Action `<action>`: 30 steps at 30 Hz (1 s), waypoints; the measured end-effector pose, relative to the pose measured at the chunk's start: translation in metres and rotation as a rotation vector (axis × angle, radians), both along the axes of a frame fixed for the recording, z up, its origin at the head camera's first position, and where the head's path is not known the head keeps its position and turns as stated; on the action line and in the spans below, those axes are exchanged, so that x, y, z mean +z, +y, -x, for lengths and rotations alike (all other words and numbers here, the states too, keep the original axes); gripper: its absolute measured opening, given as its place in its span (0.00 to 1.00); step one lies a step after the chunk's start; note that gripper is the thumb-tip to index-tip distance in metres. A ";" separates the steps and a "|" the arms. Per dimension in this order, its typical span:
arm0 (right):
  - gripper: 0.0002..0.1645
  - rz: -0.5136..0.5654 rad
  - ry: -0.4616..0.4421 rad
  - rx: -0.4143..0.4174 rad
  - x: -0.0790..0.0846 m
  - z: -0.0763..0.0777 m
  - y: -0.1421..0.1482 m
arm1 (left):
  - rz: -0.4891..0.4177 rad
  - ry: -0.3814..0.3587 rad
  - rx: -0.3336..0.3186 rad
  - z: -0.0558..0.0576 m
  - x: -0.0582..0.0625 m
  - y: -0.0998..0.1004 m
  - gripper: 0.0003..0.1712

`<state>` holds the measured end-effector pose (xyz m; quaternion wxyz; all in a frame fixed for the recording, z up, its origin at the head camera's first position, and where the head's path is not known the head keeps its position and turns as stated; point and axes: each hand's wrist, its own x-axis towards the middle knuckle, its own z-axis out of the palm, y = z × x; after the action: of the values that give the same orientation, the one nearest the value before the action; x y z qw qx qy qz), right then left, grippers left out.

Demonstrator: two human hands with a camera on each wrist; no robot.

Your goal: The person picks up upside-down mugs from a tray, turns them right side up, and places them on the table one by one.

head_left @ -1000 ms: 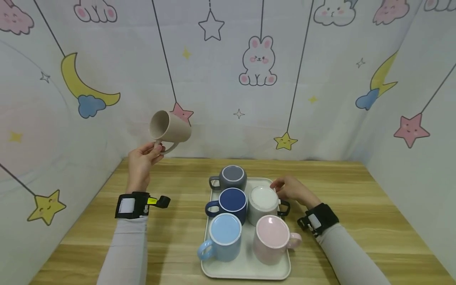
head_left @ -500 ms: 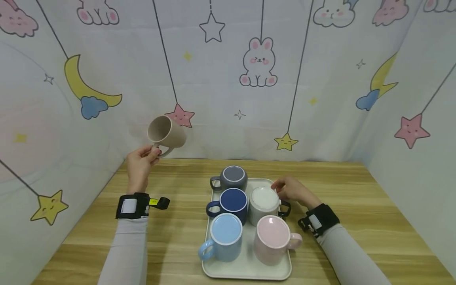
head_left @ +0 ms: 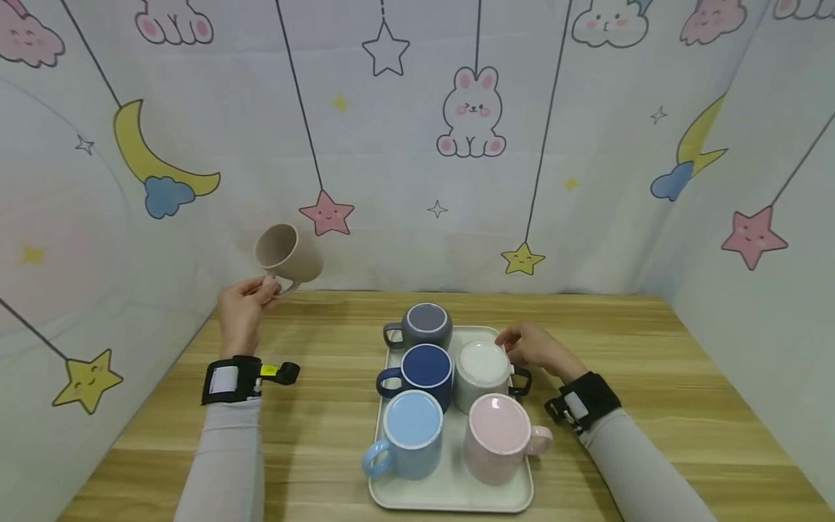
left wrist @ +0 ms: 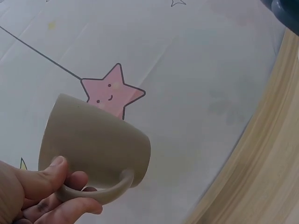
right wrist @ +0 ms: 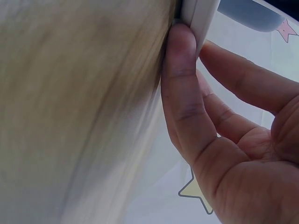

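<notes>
My left hand (head_left: 240,313) holds a beige mug (head_left: 293,255) by its handle above the table's far left. The mug is tilted, with its mouth towards the upper left. In the left wrist view, thumb and fingers pinch the handle (left wrist: 110,192). My right hand (head_left: 538,349) is at the far right corner of a white tray (head_left: 450,499). The right wrist view shows its thumb and fingertips pinching the tray's rim (right wrist: 202,23). Upside down on the tray stand a grey mug (head_left: 427,325), a dark blue mug (head_left: 427,371), a white mug (head_left: 484,373), a light blue mug (head_left: 414,435) and a pink mug (head_left: 499,438).
The wooden table (head_left: 320,435) ends at a cloth backdrop (head_left: 404,159) printed with stars, moons and a rabbit. Similar cloth rises on the left and right. The white mug's black handle (head_left: 520,380) sticks out beside my right hand.
My left hand has moved left and lower with the beige mug, which has come away from in front of the pink star. The right hand, tray and other mugs have stayed put.
</notes>
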<state>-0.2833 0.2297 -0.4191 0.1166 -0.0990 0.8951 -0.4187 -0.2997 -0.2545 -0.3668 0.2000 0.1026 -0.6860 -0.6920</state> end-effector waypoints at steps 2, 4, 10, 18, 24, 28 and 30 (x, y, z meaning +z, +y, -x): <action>0.18 0.000 -0.005 -0.007 -0.001 0.000 0.001 | 0.003 -0.016 0.015 0.000 -0.001 -0.003 0.21; 0.18 0.002 -0.009 -0.013 -0.001 0.000 0.001 | 0.019 -0.029 0.030 0.000 -0.003 -0.005 0.21; 0.18 0.000 0.006 -0.002 0.000 -0.001 0.002 | 0.072 -0.067 0.041 0.002 -0.009 -0.011 0.22; 0.18 0.004 0.005 0.005 -0.001 0.001 0.002 | 0.126 -0.142 0.033 0.003 -0.017 -0.014 0.23; 0.18 0.001 0.003 0.001 0.000 0.000 0.002 | 0.079 -0.170 0.038 0.006 -0.022 -0.018 0.24; 0.18 0.004 0.007 0.002 0.000 0.000 0.002 | 0.062 -0.187 0.059 0.009 -0.027 -0.020 0.25; 0.18 0.004 0.013 0.005 0.000 0.000 0.001 | 0.063 -0.189 0.076 0.010 -0.030 -0.021 0.26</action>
<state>-0.2832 0.2310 -0.4187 0.1118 -0.1039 0.8948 -0.4196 -0.3102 -0.2751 -0.3966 0.1635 0.1868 -0.7189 -0.6493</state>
